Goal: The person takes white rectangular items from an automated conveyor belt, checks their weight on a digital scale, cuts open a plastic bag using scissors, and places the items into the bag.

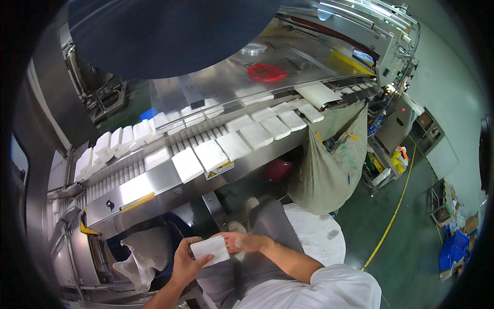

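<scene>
**One white pack in both hands, many more on the line**

One white pack [210, 250] sits between the two hands at about six o'clock in the head view, low in front of the person's lap. The left hand [186, 262] cups it from below, fingers closed round its lower edge; the right hand [242, 241] grips its upper right end, fingers curled over it. Both hands are gripping the same pack, and it is clear of the conveyor [170, 185], well apart from the rest.

As for progress, I judge that this single pack is already off the line and being handled or checked, while everything else on the belt looks untouched. Roughly ten flat white packs [256, 135] lie in a loose row from nine o'clock toward two o'clock along the steel conveyor, and a further stack of white pieces [110, 147] crowds the far side near ten o'clock; those are too tightly packed to count exactly.

One red lid-like object [267, 72] lies on the machine top at twelve o'clock. One grey-green sack [332, 165] hangs from the conveyor's end at three o'clock, and one white plastic bag [136, 257] hangs at seven o'clock, just beside the left hand
</scene>
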Demonstrator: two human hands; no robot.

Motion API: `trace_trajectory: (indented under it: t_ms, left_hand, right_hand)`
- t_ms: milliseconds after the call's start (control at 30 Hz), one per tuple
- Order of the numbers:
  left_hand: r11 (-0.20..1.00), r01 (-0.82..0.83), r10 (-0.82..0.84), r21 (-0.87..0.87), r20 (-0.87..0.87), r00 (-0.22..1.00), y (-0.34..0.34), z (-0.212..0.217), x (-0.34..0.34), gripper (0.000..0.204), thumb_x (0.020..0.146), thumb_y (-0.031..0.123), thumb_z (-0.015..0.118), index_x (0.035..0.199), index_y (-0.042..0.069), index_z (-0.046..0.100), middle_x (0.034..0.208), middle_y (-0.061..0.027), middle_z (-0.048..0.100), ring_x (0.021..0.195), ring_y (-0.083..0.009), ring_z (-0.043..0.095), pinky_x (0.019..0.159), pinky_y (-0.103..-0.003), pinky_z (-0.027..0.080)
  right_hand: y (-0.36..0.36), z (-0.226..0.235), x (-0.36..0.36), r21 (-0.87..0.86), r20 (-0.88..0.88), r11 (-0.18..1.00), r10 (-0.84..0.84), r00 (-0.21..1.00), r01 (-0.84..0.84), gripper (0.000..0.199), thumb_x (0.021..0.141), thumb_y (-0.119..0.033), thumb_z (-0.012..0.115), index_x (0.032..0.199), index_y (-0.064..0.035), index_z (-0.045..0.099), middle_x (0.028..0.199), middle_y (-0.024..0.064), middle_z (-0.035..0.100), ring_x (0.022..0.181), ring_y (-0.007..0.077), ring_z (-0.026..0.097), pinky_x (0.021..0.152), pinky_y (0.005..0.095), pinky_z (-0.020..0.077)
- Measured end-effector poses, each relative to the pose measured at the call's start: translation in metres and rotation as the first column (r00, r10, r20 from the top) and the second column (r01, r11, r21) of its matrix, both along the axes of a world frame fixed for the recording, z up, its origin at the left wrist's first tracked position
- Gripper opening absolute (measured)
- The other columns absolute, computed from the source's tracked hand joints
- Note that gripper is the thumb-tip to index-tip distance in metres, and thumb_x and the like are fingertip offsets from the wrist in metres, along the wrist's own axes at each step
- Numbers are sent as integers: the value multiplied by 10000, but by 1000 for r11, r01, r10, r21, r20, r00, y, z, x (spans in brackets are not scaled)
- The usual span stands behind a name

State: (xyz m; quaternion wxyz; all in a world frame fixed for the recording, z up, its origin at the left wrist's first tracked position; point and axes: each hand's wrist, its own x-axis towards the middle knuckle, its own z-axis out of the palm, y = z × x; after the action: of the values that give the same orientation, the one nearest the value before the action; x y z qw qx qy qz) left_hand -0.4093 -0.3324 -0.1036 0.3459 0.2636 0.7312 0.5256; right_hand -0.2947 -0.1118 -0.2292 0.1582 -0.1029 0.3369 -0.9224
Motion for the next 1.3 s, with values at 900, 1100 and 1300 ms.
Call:
trace_trajectory:
  t_ms: [900, 1100, 1300]
  left_hand:
    - [827, -358, 174, 432, 409, 896, -16, 6, -21, 439, 1114, 315, 455, 1394, -4, 340, 1173, -170, 606, 929, -208, 700, 798, -341, 615]
    - [850, -354, 179, 391, 417, 891, -11, 4, -23, 426, 1110, 305, 470, 1394, 6, 360, 1137, -167, 629, 885, -200, 705, 766, -325, 612]
    - [856, -347, 159, 383, 444, 882, -9, -7, -18, 389, 1107, 284, 482, 1377, 17, 399, 1099, -164, 649, 851, -211, 700, 724, -331, 605]
  right_hand:
    - [7, 219, -343, 781, -145, 558, -275, 950, 281, 220, 1017, -127, 627, 1148, 49, 631, 1077, 88, 649, 998, 170, 664, 873, 383, 625]
    - [31, 183, -391, 972, -142, -215, -237, 961, 91, 497, 922, -342, 717, 923, 151, 660, 859, 265, 712, 827, 326, 738, 784, 443, 596]
    - [35, 213, -357, 751, -538, -432, 38, 842, 499, 289, 896, -236, 592, 901, 30, 704, 847, 252, 695, 776, 379, 696, 753, 505, 517]
